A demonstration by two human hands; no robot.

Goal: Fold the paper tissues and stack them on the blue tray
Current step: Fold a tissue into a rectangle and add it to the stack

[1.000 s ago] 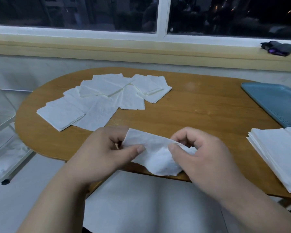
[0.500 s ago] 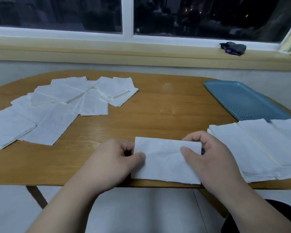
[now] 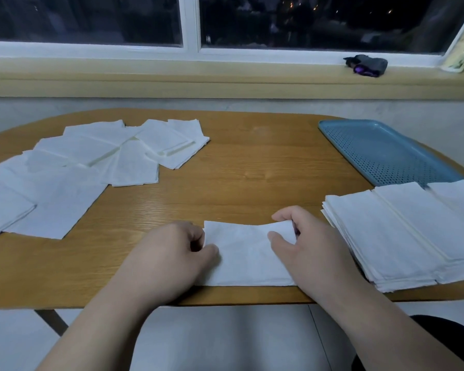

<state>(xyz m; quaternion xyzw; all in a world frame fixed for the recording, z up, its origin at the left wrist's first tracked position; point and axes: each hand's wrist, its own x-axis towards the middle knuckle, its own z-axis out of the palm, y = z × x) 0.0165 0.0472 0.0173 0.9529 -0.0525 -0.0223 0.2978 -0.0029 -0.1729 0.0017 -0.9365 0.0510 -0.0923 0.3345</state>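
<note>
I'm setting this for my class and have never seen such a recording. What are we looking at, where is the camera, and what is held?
No machine here: a person's two bare hands. The camera sits on their head, looking forward and down. The left hand and right hand each pinch one end of a white tissue lying at the near edge of the wooden table. Loose tissues are spread at the left; a neat stack lies at the right, just in front of the blue tray.
</note>
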